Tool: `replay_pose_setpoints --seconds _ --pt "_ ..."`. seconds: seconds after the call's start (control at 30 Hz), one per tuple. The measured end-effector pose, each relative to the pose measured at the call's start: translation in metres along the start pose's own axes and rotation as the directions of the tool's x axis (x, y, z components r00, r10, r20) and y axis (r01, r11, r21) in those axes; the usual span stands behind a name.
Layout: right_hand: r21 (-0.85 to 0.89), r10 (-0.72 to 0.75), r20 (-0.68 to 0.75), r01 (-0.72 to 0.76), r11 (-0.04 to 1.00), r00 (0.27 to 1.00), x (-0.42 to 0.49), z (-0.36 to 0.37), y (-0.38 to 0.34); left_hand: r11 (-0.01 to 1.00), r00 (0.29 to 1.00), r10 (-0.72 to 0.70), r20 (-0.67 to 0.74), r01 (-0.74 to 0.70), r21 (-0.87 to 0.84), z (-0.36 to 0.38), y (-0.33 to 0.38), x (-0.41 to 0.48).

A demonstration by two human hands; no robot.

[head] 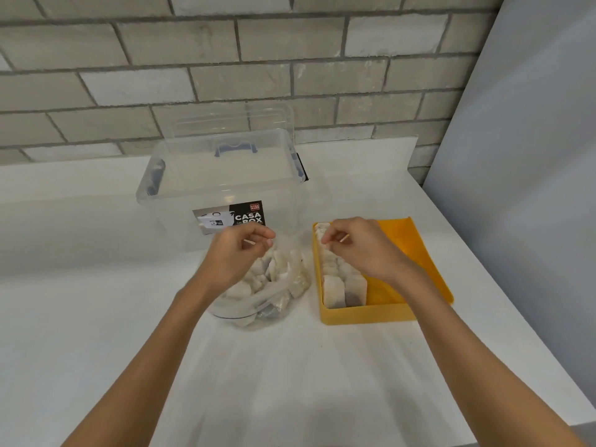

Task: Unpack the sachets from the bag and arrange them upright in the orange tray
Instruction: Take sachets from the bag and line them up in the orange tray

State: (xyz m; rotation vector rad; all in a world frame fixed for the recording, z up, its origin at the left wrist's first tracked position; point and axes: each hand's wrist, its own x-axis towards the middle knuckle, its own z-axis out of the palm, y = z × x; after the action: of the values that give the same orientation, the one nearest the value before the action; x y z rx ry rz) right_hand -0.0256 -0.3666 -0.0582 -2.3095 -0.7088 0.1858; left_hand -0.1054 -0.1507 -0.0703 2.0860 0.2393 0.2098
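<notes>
While sachets stand upright in orange tray, fingers curled, hold unclear

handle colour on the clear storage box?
Blue. The handle shows through the clear storage box wall in the head view.

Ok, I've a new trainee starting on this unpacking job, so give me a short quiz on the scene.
1. True or false: the sachets in the orange tray line its right wall.
2. What stands behind the clear bag? A) cardboard carton B) clear Casa Box storage box C) metal pot
3. Fill in: the left hand is over the ____, the right hand over the tray.
Key: 1 false, they line the left wall; 2 B; 3 bag.
</notes>
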Motion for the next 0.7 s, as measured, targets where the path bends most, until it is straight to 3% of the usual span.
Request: replay_pose_setpoints --seconds 0.17,0.27,0.4,0.7 --pt "0.034 -0.126 0.162 0.122 0.992 0.979 0.023 0.038 -0.038 0.952 0.995 -0.093 0.023 0.082 0.295 -0.032 -0.023 0.004" --pt "0.019 -0.140 0.262 0.140 0.990 0.955 0.037 0.063 -0.047 0.917 0.990 -0.139 0.028 0.118 0.381 -0.038 -0.036 0.004" --pt "-0.088 -0.064 0.322 0.097 0.991 0.945 0.055 0.088 -0.042 0.910 0.957 -0.277 0.090 0.231 0.345 -0.033 -0.050 -0.001" --pt "-0.228 -0.033 0.355 0.121 0.966 0.934 0.071 0.113 -0.033 0.922 0.938 -0.330 0.106 0.296 0.251 -0.016 -0.071 0.004"
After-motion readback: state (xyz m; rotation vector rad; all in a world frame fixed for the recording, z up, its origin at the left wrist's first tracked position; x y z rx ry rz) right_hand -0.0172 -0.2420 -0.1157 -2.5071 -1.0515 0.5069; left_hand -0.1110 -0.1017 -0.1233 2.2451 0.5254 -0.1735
